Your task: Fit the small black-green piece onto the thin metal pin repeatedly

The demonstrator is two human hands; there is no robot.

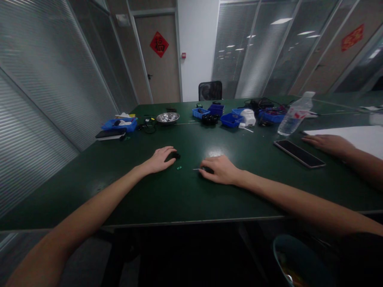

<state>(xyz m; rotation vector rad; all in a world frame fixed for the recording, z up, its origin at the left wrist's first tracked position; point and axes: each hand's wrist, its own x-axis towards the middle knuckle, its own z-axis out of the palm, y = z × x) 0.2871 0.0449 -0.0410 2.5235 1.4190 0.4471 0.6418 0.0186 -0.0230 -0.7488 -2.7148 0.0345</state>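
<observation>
My left hand [163,159] rests low over the table, fingers curled round a small black object [176,156] whose kind I cannot make out. To the right, my right hand [220,169] grips a screwdriver by its dark handle [208,170]; the thin metal shaft [196,169] points left toward the other hand. A tiny green piece, like a bit of circuit board [179,168], lies on the table between the two hands, apart from both.
The green table [143,199] carries a metal bowl [163,118], a blue tray [127,126], several blue bins [229,121] and black cables. On the right are a phone [299,153], a water bottle [295,115], white paper and another person's hand [329,143]. Below stands a bin [278,249].
</observation>
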